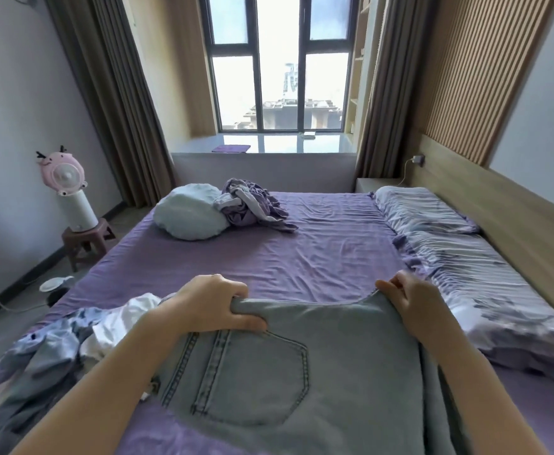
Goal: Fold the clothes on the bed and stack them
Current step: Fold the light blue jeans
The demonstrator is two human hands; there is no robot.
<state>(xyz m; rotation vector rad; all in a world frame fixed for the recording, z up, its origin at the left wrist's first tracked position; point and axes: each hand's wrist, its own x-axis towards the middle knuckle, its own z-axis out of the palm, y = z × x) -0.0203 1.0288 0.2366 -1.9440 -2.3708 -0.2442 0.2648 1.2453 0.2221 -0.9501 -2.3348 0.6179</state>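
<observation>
My left hand [210, 303] and my right hand [412, 305] each grip the far edge of a pair of light blue jeans [288, 366], fingers curled over the denim with thumbs beneath the fold. The jeans lie on the near part of the purple bed sheet [318, 257], back pocket [259, 379] facing up. A heap of unfolded clothes [59, 353], white and blue-grey, lies just beside my left forearm. At the far end of the bed, a crumpled purple garment [252, 205] touches a round pale cushion [190, 211]. Patterned pillows [459, 244] line the right side.
</observation>
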